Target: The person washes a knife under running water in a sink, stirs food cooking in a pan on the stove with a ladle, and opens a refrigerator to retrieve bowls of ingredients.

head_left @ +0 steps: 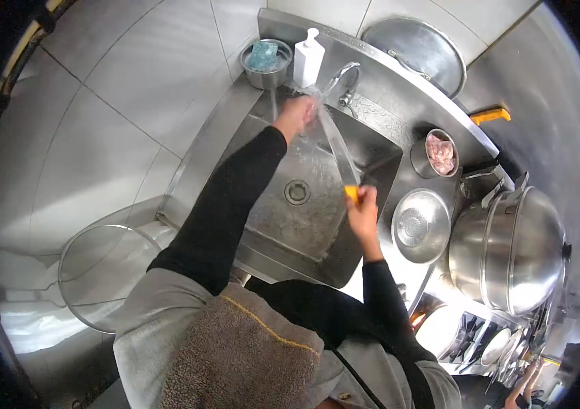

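My right hand point(363, 213) is closed round the yellow handle of a long knife point(336, 143), held over the right side of a steel sink point(283, 235). The blade points up and away, its far end under the running tap point(344, 76). Beside that end is my left hand point(296, 112), in the splashing water. Water and blur smear its fingers, so I cannot tell whether they grip the blade or something else. A drain point(296, 192) shows in the sink floor.
Behind the sink stand a white pump bottle point(308, 61) and a steel pot point(266, 76) holding something blue-green. To the right are a container of pinkish meat point(440, 153), a steel bowl point(420, 226) and a large domed pot point(508, 249). Another person's hands point(525, 385) show at lower right.
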{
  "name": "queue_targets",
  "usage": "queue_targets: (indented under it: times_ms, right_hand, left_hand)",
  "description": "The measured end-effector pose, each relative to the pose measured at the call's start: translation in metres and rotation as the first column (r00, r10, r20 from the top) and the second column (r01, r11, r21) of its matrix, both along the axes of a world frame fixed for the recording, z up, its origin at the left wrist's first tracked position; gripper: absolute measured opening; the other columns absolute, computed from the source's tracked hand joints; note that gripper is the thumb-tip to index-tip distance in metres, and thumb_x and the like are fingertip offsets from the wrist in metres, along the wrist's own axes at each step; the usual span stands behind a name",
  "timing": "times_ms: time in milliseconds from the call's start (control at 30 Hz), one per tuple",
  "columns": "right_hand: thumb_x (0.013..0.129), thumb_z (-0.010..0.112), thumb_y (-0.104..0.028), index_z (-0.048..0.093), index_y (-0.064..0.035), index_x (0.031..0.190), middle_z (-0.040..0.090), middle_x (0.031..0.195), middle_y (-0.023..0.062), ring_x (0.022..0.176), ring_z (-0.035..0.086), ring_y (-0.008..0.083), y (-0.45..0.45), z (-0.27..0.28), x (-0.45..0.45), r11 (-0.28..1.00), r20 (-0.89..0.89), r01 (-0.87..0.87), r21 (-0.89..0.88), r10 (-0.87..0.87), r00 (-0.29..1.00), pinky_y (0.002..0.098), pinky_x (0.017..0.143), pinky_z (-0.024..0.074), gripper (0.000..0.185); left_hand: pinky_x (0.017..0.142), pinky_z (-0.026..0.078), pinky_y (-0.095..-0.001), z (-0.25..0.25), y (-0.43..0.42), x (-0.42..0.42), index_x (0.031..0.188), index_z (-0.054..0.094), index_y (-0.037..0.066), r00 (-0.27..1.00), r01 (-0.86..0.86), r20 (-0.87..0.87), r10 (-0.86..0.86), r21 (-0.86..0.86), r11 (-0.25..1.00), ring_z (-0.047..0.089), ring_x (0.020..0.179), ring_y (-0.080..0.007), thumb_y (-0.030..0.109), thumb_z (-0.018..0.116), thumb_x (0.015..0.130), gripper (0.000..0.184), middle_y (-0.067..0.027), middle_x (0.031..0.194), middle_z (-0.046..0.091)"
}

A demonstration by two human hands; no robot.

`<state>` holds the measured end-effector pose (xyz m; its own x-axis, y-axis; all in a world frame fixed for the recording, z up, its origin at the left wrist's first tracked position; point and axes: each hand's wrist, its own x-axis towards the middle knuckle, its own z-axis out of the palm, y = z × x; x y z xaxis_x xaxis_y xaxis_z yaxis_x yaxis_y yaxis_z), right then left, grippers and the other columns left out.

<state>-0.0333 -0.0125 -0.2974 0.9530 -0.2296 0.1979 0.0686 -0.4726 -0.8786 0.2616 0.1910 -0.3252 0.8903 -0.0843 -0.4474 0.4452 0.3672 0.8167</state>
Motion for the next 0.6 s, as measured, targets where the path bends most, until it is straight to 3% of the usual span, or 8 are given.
queue_targets:
  times_ms: [100,167,200,300,333,467,533,600]
  right_hand:
    - [0.098,0.057,-0.024,0.046,-0.0078,0.106,0.054,0.07,0.0029,0.056,0.056,0.0135,-0.007,0.003,-0.067,0.903,-0.542,0.078,0.422,0.183,0.821,0.0291,0.051,0.0488,0.022]
    - [0.1,0.054,-0.028,0.046,-0.007,0.108,0.052,0.068,0.0026,0.052,0.053,0.0114,-0.008,0.004,-0.097,0.877,-0.645,0.12,0.466,0.243,0.725,0.027,0.046,0.0461,0.024]
    - [0.1,0.053,-0.029,0.046,-0.0066,0.109,0.051,0.067,0.0025,0.05,0.051,0.0104,-0.009,0.004,-0.107,0.863,-0.686,0.141,0.486,0.277,0.673,0.0259,0.044,0.0448,0.025]
    - [0.1,0.053,-0.031,0.048,-0.0053,0.106,0.053,0.069,0.0031,0.051,0.052,0.0107,-0.009,-0.001,-0.129,0.811,-0.626,0.162,0.562,0.289,0.724,0.026,0.045,0.0461,0.026]
    - [0.101,0.052,-0.03,0.048,-0.0051,0.106,0.053,0.069,0.0029,0.052,0.053,0.0106,-0.008,-0.001,-0.132,0.847,-0.656,0.142,0.512,0.279,0.701,0.0259,0.045,0.0466,0.026]
    - [0.101,0.05,-0.027,0.05,-0.0056,0.114,0.053,0.07,0.0017,0.055,0.053,0.0098,-0.009,0.041,-0.137,0.93,-0.746,0.114,0.349,0.202,0.634,0.0247,0.048,0.0454,0.025]
    - [0.098,0.055,-0.029,0.047,-0.0053,0.123,0.06,0.078,0.0104,0.063,0.063,0.0212,-0.007,0.064,-0.148,0.966,-0.684,0.054,0.254,0.14,0.716,0.0338,0.058,0.0524,0.035]
    - [0.096,0.059,-0.034,0.037,-0.004,0.136,0.064,0.109,0.0247,0.111,0.059,0.0414,-0.01,0.046,-0.169,0.998,-0.409,-0.027,0.057,0.048,0.911,0.0466,0.096,0.045,0.055]
  left_hand:
    - [0.063,0.05,-0.0329,0.032,-0.003,0.004,0.096,0.068,0.005,0.954,-0.01,0.268,-0.136,0.481,0.877,0.063,0.071,-0.0214,0.034,0.068,0.086,0.03,-0.0061,0.086,0.069]
    - [0.063,0.051,-0.0334,0.058,-0.022,-0.013,0.098,0.069,0.006,0.785,-0.065,0.345,-0.514,0.872,0.486,0.065,0.074,-0.023,0.038,0.066,0.087,0.034,-0.008,0.088,0.07]
    - [0.073,0.051,-0.04,0.084,-0.035,-0.036,0.105,0.068,0.009,0.721,0.157,0.151,-0.677,0.915,0.371,0.068,0.08,-0.0266,0.036,0.066,0.087,0.033,-0.0089,0.096,0.07]
    - [0.086,0.046,-0.0465,0.043,-0.068,-0.068,0.114,0.065,0.008,0.302,-0.528,0.389,-0.87,0.828,0.188,0.068,0.082,-0.03,0.035,0.064,0.086,0.039,-0.0066,0.105,0.07]
    - [0.09,0.042,-0.0471,0.028,-0.075,-0.069,0.119,0.062,0.005,0.11,-0.711,0.535,-0.838,0.631,0.31,0.068,0.083,-0.0334,0.032,0.061,0.086,0.043,-0.011,0.108,0.069]
    - [0.075,0.047,-0.0445,0.017,-0.071,-0.048,0.093,0.07,0.01,0.34,-0.334,-0.267,-0.902,0.862,-0.381,0.065,0.084,-0.0304,0.022,0.059,0.079,0.021,-0.014,0.105,0.066]
    - [0.074,0.049,-0.0465,-0.016,-0.051,-0.018,0.098,0.068,0.007,0.139,-0.406,-0.334,-0.932,0.839,-0.361,0.064,0.086,-0.0311,0.023,0.058,0.082,0.024,-0.0153,0.104,0.066]
    - [0.085,0.05,-0.0481,0.024,-0.048,-0.039,0.111,0.064,0.004,0.141,-0.315,-0.048,-0.989,0.945,-0.091,0.064,0.098,-0.0353,0.022,0.057,0.087,0.03,-0.016,0.116,0.064]
